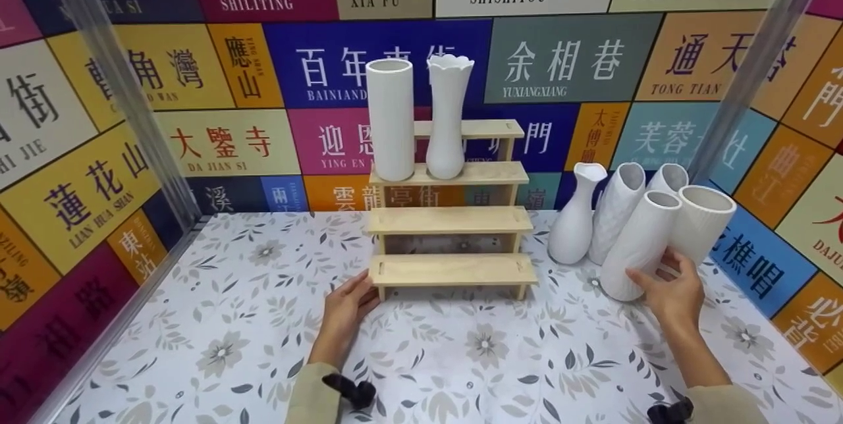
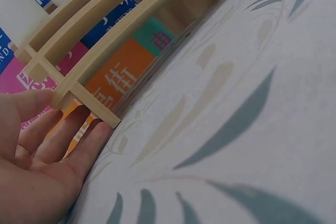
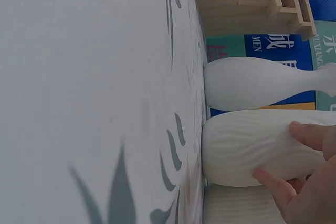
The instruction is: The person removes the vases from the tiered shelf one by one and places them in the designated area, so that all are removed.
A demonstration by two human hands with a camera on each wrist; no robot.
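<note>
My left hand (image 1: 350,297) touches the left end of the lowest step of a wooden stepped stand (image 1: 454,270); in the left wrist view its fingers (image 2: 93,142) reach to the corner and leg, fairly straight. At the right, my right hand (image 1: 678,289) holds a white vase (image 1: 635,253) low on its body, thumb in front and fingers on the right side. In the right wrist view this vase (image 3: 247,148) shows wavy ridges, its base close to the tabletop. It is the nearest of a group of white vases, partly covering a wide ribbed one (image 1: 705,213).
Two white vases stand on the stand's second-highest step: a straight cylinder (image 1: 391,121) and one with a scalloped rim (image 1: 448,121). A narrow-necked vase (image 1: 573,230) and a textured vase (image 1: 616,213) stand left of the held vase. The flowered tabletop (image 1: 263,318) meets sign-covered walls.
</note>
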